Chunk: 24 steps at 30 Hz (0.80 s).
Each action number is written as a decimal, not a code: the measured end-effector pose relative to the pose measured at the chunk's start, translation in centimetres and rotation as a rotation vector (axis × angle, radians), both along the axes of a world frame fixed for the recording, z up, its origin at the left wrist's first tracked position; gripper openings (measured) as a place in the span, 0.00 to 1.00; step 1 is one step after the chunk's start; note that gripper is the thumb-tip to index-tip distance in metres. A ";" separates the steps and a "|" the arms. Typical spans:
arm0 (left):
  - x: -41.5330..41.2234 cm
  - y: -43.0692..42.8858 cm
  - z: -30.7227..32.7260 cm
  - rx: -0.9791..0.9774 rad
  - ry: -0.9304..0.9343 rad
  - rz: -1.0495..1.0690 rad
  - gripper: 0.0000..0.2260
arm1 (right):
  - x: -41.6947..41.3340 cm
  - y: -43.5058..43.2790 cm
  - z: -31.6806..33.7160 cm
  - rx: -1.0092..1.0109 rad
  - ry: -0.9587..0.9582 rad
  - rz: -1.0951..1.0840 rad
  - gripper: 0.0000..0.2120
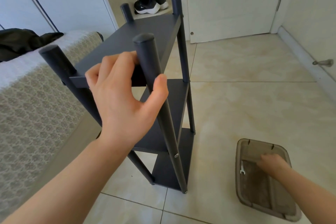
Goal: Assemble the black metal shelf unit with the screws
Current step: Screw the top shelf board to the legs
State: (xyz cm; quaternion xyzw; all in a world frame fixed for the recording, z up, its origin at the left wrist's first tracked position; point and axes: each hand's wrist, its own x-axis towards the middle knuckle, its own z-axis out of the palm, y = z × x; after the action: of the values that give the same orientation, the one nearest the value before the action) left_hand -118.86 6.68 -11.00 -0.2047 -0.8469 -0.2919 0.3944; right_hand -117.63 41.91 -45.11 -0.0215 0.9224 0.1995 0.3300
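Note:
The black metal shelf unit (145,29) stands upright on the tiled floor, with several tiers and four round posts. My left hand (125,94) holds it at the top: the fingers curl over the front edge of the top tier and the thumb hooks round the near right post (145,49). A silver screw head (176,155) shows low on that post. My right hand (271,161) reaches down into a translucent brown tray (243,194) on the floor. It is blurred, so its fingers cannot be made out. A small white wrench (242,168) lies in the tray just left of that hand.
A bed with a patterned cover (27,105) runs close along the shelf's left side, dark clothing (21,42) on it. Black and white sneakers (151,3) sit on a low stand behind the shelf. A white door (232,2) and a floor doorstop (323,62) are at the right.

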 end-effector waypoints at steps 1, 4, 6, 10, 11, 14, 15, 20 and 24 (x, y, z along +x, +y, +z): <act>0.0 0.0 0.0 -0.006 0.000 -0.002 0.17 | -0.1 -0.1 0.7 -0.027 -0.013 -0.041 0.19; 0.0 0.1 -0.1 -0.018 0.008 -0.011 0.16 | -0.7 -1.0 2.8 -0.179 -0.056 -0.122 0.20; 0.0 0.2 -0.1 -0.020 0.016 -0.015 0.14 | -1.5 -1.8 4.1 -0.251 -0.032 -0.128 0.16; 0.1 0.4 0.0 -0.017 0.039 -0.035 0.08 | -2.4 -3.5 7.5 -0.348 0.121 -0.212 0.08; 0.2 0.4 0.0 -0.013 0.036 -0.046 0.09 | -2.6 -4.2 8.5 -0.384 0.155 -0.210 0.09; 0.2 0.2 -0.1 -0.023 0.014 -0.081 0.13 | -3.0 -6.9 12.4 -0.538 0.180 -0.189 0.10; 0.2 0.0 0.0 -0.030 0.008 -0.089 0.14 | -3.0 -7.9 13.8 -0.593 0.176 -0.181 0.09; 0.4 -0.3 0.2 -0.054 -0.024 -0.123 0.17 | -1.7 -12.9 19.3 -0.962 0.276 -0.272 0.04; 0.5 -0.4 0.5 -0.026 -0.071 -0.141 0.17 | -0.3 -14.8 22.9 -1.145 0.312 -0.354 0.03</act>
State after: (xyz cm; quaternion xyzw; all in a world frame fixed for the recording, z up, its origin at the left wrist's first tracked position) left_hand -118.40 6.31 -10.54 -0.2586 -0.8477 -0.3149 0.3398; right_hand -117.89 27.15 -22.20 -0.0123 0.9100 -0.3843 0.1553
